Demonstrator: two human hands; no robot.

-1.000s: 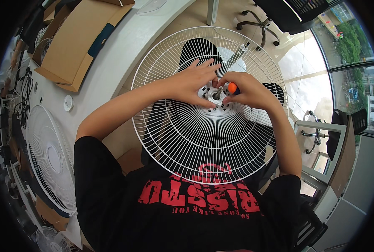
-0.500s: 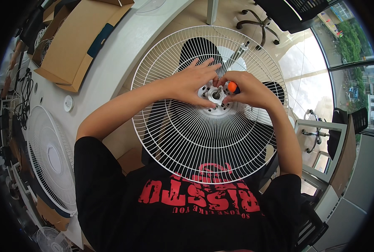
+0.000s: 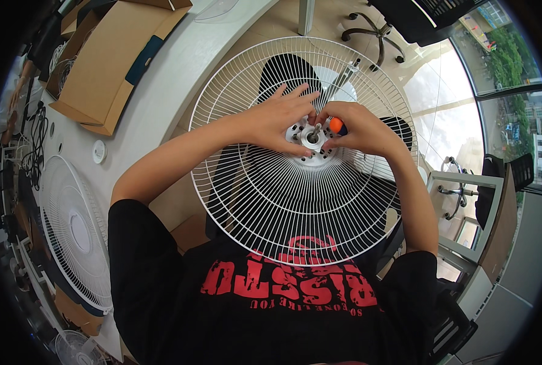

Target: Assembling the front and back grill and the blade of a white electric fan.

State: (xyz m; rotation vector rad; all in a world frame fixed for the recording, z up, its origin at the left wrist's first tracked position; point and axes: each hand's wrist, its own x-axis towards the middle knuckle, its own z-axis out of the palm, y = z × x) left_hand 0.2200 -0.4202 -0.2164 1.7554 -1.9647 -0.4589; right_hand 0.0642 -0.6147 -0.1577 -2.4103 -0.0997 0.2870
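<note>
A round white wire fan grille [image 3: 307, 228] lies across my lap, with a white hub and a metal shaft [image 3: 317, 130] at its centre. Around the shaft sits a white ring nut [image 3: 312, 139]. My left hand [image 3: 278, 123] has its thumb and index finger at the nut's left side, the other fingers spread over the wires. From the other side, my right hand [image 3: 363, 131] curls its thumb and index finger to the same nut. Tucked in the right hand is an orange and dark blue handle [image 3: 337, 125], seemingly a screwdriver's; its shaft is hidden.
On the white desk [image 3: 155, 100] at left are an open cardboard box [image 3: 110, 67], a small round white piece [image 3: 99, 151] and black cables [image 3: 38, 137]. Another fan grille [image 3: 64, 213] leans at the desk's near end. Office chairs [image 3: 377, 36] stand beyond my knees and at right.
Both hands stay at the hub in nearly the same pose. The view has shifted very slightly; nothing has been picked up or let go.
</note>
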